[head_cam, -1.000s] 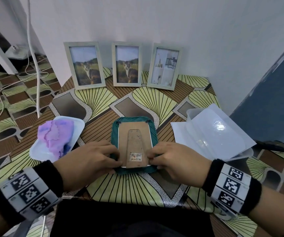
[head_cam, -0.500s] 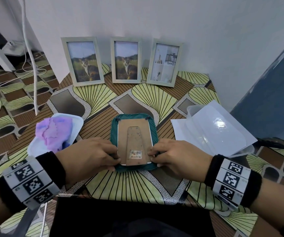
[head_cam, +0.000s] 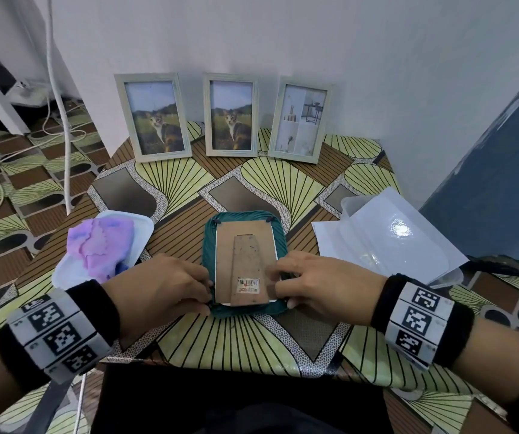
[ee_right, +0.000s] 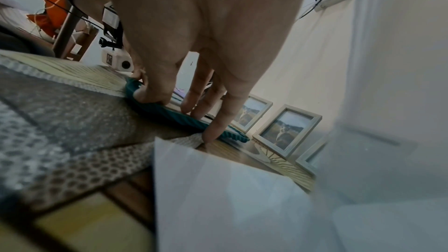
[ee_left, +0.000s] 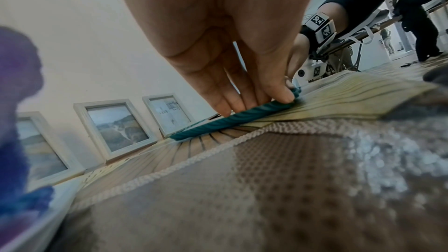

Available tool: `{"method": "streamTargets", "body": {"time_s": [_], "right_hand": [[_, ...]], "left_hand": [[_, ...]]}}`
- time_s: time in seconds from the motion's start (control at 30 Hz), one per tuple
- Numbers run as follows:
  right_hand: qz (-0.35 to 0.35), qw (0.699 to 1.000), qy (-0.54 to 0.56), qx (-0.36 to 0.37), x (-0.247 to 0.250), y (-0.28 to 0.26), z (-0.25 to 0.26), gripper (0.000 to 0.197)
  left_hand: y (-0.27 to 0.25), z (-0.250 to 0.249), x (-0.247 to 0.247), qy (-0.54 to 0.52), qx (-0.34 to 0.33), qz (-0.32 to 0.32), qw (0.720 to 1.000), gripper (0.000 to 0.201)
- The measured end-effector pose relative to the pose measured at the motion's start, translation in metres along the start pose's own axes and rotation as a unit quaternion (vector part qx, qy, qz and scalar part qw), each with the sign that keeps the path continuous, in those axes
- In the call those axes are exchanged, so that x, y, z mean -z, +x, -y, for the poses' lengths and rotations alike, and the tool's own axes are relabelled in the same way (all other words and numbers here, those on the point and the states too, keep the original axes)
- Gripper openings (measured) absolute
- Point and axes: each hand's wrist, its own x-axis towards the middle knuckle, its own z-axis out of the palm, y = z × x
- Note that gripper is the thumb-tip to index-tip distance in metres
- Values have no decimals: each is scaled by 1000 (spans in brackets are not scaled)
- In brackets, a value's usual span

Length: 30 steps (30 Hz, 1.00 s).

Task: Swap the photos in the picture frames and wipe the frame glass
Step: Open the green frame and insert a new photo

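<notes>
Both forearms reach forward over the table, each wrist wrapped in a black band with white blocks of black-and-white square markers. The left hand [head_cam: 158, 289] lies knuckles-up with its fingers [ee_left: 244, 91] held together and angled down, the tips pressing on the left side of the teal frame [head_cam: 208, 242] near its bottom corner. The right hand [head_cam: 320, 288] mirrors it on the other side, palm down, thumb at the frame's near corner, three fingers [ee_right: 194, 99] set on the cardboard back and the little finger pressed against the outer edge.
</notes>
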Motion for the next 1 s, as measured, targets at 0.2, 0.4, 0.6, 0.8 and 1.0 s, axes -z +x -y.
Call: {"method": "streamTargets", "body": {"time_s": [0.2, 0.4, 0.6, 0.8, 1.0], "right_hand": [[25, 999, -7, -38, 1, 0, -1, 25], [-26, 986, 124, -112, 4, -5, -1, 17], [-280, 888, 255, -261, 18, 22, -20, 2], [-278, 809, 356, -376, 6, 52, -50, 9], [-192, 844, 288, -410, 0, 71, -67, 24]], "left_hand": [[-1, -2, 2, -26, -10, -27, 999, 22], [3, 3, 12, -97, 34, -21, 995, 20], [28, 19, 40, -187, 126, -265, 937, 17], [79, 51, 24, -262, 317, -132, 902, 30], [102, 69, 23, -193, 324, -48, 925, 27]]}}
